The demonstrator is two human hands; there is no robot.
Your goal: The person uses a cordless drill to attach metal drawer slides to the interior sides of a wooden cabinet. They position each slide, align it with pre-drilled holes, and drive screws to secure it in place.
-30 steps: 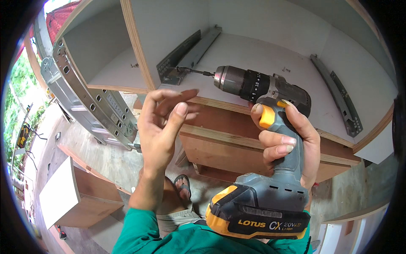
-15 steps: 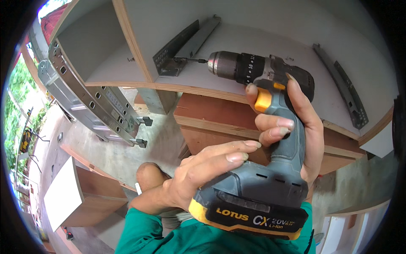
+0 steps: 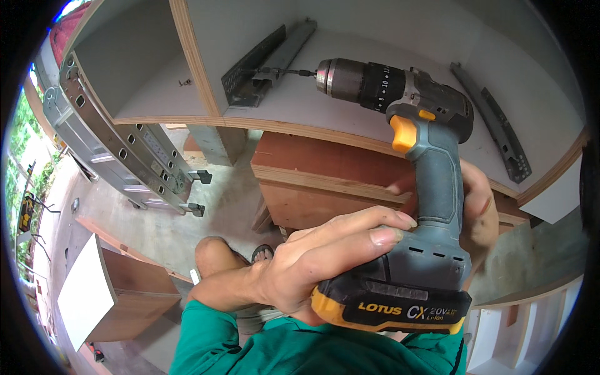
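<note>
A grey and black cordless drill [image 3: 437, 181] with a yellow trigger lies across the front of an open cabinet. Its long bit [image 3: 299, 72] points left, meeting the metal drawer slide [image 3: 256, 78] in my view on the cabinet's left inner wall; real contact is unclear. My left hand [image 3: 325, 256] grips the drill's battery base from the left, fingers over its top. Behind the handle is my right hand [image 3: 480, 194], off the trigger, with a blurred fingertip showing left of the handle. The handle hides most of its fingers.
A second drawer slide [image 3: 494, 122] lies along the cabinet's right side. An aluminium ladder [image 3: 119, 144] leans at left. Below the cabinet is a brown wooden box [image 3: 312, 200]; another box with a white panel [image 3: 87, 294] stands lower left. White shelving [image 3: 525, 325] is at lower right.
My right hand has loosened from the trigger and slid down behind the handle. The drill has shifted slightly right in view, with my left hand still on its base.
</note>
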